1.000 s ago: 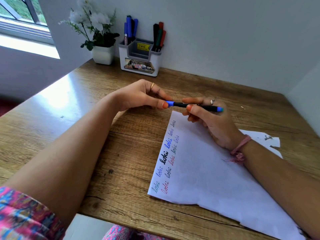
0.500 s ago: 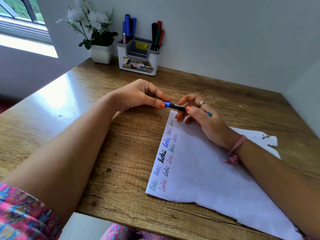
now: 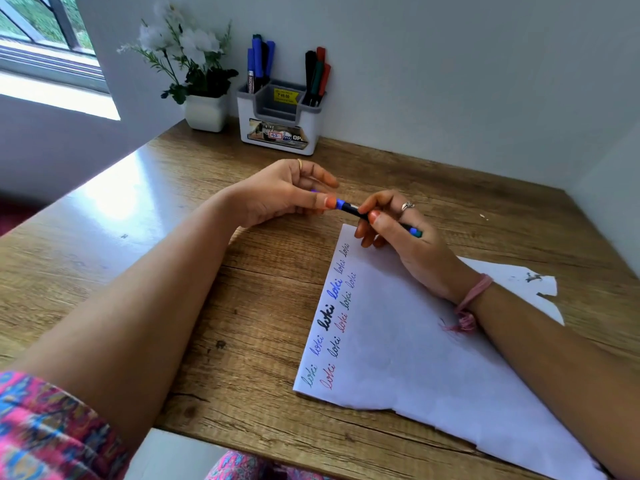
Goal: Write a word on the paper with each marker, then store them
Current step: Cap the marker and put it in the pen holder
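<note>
1. Just past the top corner of the paper (image 3: 415,358), both hands are on one blue-capped marker (image 3: 353,210). The left hand (image 3: 277,195) pinches the cap end, and the right hand (image 3: 398,233) has its fingers curled round the black barrel.
2. Progress looks pretty far along to me: the paper's left edge already carries a bunch of "loki" words in green, blue, black and red, two rows of them.
3. Stored so far, as I read it: blue markers (image 3: 258,64) stand in the left slot of the holder (image 3: 277,123), which sits well beyond the paper against the wall, and black, green and red markers (image 3: 317,74) stand in its right slot.
4. What's left, I'd guess: deal with this one marker, then drop it in the holder.
5. Hard to tell: whether the cap is going on or coming off, since the left thumb covers the joint. The tip isn't visible either.
6. The paper's near-right corner runs out of view, and its far edge looks torn.
</note>
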`<state>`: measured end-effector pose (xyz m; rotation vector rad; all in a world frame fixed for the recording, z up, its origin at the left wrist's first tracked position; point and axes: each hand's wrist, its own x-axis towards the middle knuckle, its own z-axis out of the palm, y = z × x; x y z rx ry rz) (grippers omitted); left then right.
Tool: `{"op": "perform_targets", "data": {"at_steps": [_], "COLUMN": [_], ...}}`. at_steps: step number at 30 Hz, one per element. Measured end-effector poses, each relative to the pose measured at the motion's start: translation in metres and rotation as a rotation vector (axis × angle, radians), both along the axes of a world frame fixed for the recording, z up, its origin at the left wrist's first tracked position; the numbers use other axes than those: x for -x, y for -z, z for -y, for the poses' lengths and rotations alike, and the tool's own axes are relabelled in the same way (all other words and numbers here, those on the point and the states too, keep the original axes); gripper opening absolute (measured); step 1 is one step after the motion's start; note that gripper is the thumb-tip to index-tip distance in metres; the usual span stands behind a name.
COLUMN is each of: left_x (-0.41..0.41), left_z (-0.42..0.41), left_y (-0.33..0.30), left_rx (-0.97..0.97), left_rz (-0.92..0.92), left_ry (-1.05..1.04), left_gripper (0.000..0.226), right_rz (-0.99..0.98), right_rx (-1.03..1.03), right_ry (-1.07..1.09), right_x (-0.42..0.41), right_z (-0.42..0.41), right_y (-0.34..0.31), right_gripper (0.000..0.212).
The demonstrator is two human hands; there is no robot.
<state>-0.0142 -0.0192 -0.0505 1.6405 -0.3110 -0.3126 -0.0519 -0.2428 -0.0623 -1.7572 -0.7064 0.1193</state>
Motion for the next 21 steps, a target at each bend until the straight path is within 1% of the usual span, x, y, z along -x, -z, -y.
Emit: {"op": "perform_targets", "data": {"at_steps": [2, 4, 6, 8, 10, 12, 15, 16, 18, 19, 21], "left_x": [-0.001, -0.001, -0.002, -0.006, -0.009, -0.011, -0.010, -0.010, -0.008, -0.008, -0.007], "left_z": [0.000, -0.002, -0.007, -0.013, -0.018, -0.020, -0.019, -0.018, -0.017, -0.017, -0.017], "left_y": [0.000, -0.002, -0.004, -0.005, -0.007, -0.010, -0.014, -0.015, -0.018, -0.019, -0.021], "left_rx": [0.073, 0.146, 0.292, 0.493, 0.624, 0.688, 0.781, 0.790, 0.794, 0.807, 0.827], "left_rz": [-0.043, -0.068, -0.074, -0.063, -0.030, -0.002, 0.019, 0.032, 0.064, 0.078, 0.124], "left_ry": [-0.052, -0.095, -0.154, -0.233, -0.316, -0.383, -0.452, -0.472, -0.504, -0.523, -0.575], "left_gripper": [0.044, 0.045, 0.042, 0.036, 0.025, 0.018, 0.014, 0.012, 0.011, 0.013, 0.018], "right_rz": [0.012, 0.019, -0.017, 0.001, 0.074, 0.186, 0.361, 0.423, 0.507, 0.524, 0.540], "right_rx": [0.001, 0.023, 0.013, 0.075, 0.226, 0.373, 0.468, 0.494, 0.527, 0.533, 0.534], "right_ry": [0.030, 0.061, 0.096, 0.131, 0.122, 0.096, 0.042, 0.036, 0.032, 0.029, 0.033], "right_x": [-0.001, -0.004, -0.007, -0.011, -0.015, -0.017, -0.018, -0.017, -0.016, -0.016, -0.014], "right_z": [0.000, 0.000, 0.000, 0.000, 0.003, 0.007, 0.012, 0.013, 0.014, 0.014, 0.013], "right_y": [0.002, 0.003, 0.006, 0.007, 0.007, 0.004, 0.000, 0.000, 0.002, 0.004, 0.005], "right_gripper": [0.015, 0.030, 0.039, 0.040, 0.032, 0.020, 0.011, 0.011, 0.020, 0.023, 0.023]}}
